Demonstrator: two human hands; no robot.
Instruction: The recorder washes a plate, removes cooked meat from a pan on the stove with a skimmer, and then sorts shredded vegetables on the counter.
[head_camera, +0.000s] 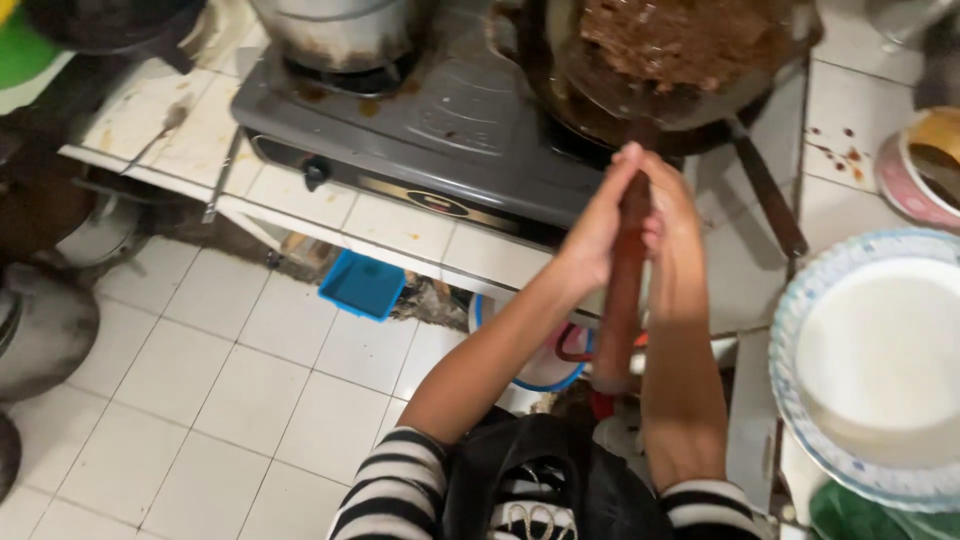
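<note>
Pressing a long reddish-brown wooden handle (622, 290) between both hands: left hand (598, 232) and right hand (672, 235) lying flat against it from either side, palms facing, fingers stretched out rather than curled. Running from near the chest up toward the wok (640, 90); top end disappearing at the wok's rim, so impossible telling what kind of tool it is.

Sitting on the right burner of a grey two-burner stove (440, 130), the wok holding a coarse brown mass (680, 35), partly cut off by the upper edge. Standing on the left burner, a steel pot (335, 30), only its lower part showing, contents hidden. Lying at the right, a white plate with a blue patterned rim (880, 360), bare inside and cut off by the edge. Showing above it, a pink-rimmed bowl (915, 170), contents hard making out.

Carrying the stove, a white-tiled desk (400, 235), stained with brown spatter. Lying on the white-tiled floor (230, 380) under its edge, a blue tray (362, 285). Wearing black-and-white striped sleeves (400, 490).
</note>
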